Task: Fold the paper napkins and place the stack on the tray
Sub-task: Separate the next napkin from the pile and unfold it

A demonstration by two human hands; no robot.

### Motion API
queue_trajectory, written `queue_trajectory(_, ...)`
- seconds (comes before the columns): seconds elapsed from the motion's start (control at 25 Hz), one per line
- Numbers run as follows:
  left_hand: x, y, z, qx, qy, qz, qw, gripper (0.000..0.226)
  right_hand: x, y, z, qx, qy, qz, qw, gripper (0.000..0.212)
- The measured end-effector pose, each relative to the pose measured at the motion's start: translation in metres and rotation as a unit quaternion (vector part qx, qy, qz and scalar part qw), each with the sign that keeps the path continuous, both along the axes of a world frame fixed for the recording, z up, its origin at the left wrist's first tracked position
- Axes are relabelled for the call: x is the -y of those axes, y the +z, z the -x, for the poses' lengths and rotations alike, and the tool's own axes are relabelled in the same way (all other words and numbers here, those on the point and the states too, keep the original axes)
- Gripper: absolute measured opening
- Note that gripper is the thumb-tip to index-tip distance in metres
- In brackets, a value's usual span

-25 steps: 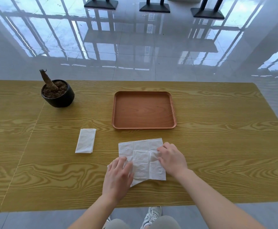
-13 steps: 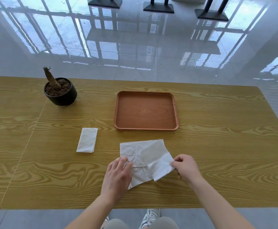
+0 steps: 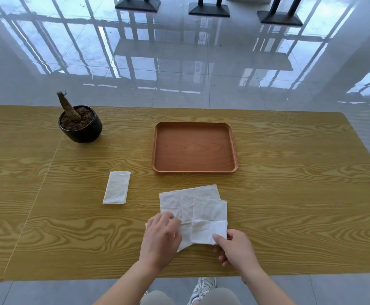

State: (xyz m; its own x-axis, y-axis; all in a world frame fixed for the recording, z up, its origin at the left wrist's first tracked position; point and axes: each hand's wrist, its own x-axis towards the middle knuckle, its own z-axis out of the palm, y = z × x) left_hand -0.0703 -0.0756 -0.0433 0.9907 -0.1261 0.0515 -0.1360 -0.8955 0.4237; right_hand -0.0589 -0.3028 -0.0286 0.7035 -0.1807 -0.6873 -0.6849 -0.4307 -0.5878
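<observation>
The right hand (image 3: 238,252) pinched the spread napkin's (image 3: 209,214) near corner, and the left hand (image 3: 161,236) pressed it palm-down with relaxed fingers. The tray (image 3: 194,125) lay beyond the grip, a folded napkin (image 3: 116,187) off to its left.

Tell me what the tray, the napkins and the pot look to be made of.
Tray: likely wood, smooth reddish-brown, grain lines visible.
Spread napkin and folded napkin: thin white tissue paper, creased and limp.
Pot: black with a slight sheen, perhaps glazed ceramic or plastic; the look leaves it open.
</observation>
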Motion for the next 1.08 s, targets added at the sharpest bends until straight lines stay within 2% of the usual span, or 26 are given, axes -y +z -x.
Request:
queue_trajectory(0.08,0.008,-0.001,0.001,0.023,-0.053,-0.013,0.998,0.021,0.007,0.002,-0.004,0.016,0.134,0.177,0.975,0.027)
queue_trajectory(0.16,0.018,-0.003,0.000,0.035,-0.099,-0.025,0.994,0.023,0.017,0.003,-0.012,0.052,0.156,0.256,0.952,0.027)
queue_trajectory(0.28,0.032,-0.006,-0.004,0.035,-0.132,-0.057,0.989,0.024,0.026,0.001,-0.033,0.154,0.159,0.233,0.947,0.021)
queue_trajectory(0.36,0.035,-0.007,-0.006,0.036,-0.138,-0.075,0.987,0.025,0.026,-0.001,-0.053,0.198,0.195,0.208,0.938,0.028)
queue_trajectory(0.48,0.032,-0.010,-0.006,0.039,-0.137,-0.077,0.987,0.025,0.024,-0.004,-0.078,0.197,0.257,0.220,0.920,0.032)
queue_trajectory(0.6,0.029,-0.013,-0.003,0.037,-0.139,-0.074,0.987,0.023,0.025,-0.009,-0.088,0.217,0.282,0.247,0.901,0.016)
queue_trajectory(0.68,0.029,-0.012,-0.002,0.031,-0.136,-0.068,0.988,0.021,0.025,-0.011,-0.091,0.216,0.285,0.242,0.902,0.009)
queue_trajectory(0.76,0.030,-0.009,-0.003,0.019,-0.126,-0.059,0.990,0.021,0.024,-0.011,-0.094,0.208,0.272,0.223,0.913,0.011)
queue_trajectory(0.88,0.035,-0.003,-0.007,-0.015,-0.092,-0.032,0.995,0.021,0.025,-0.010,-0.092,0.225,0.258,0.190,0.920,0.008)
queue_trajectory(1.0,0.042,0.004,-0.019,-0.041,-0.018,0.048,0.998,0.019,0.027,-0.006,-0.084,0.257,0.231,0.145,0.927,0.009)
queue_trajectory(1.08,0.045,0.009,-0.033,-0.053,0.065,0.115,0.990,0.035,0.029,-0.004,-0.077,0.264,0.216,0.117,0.933,0.012)
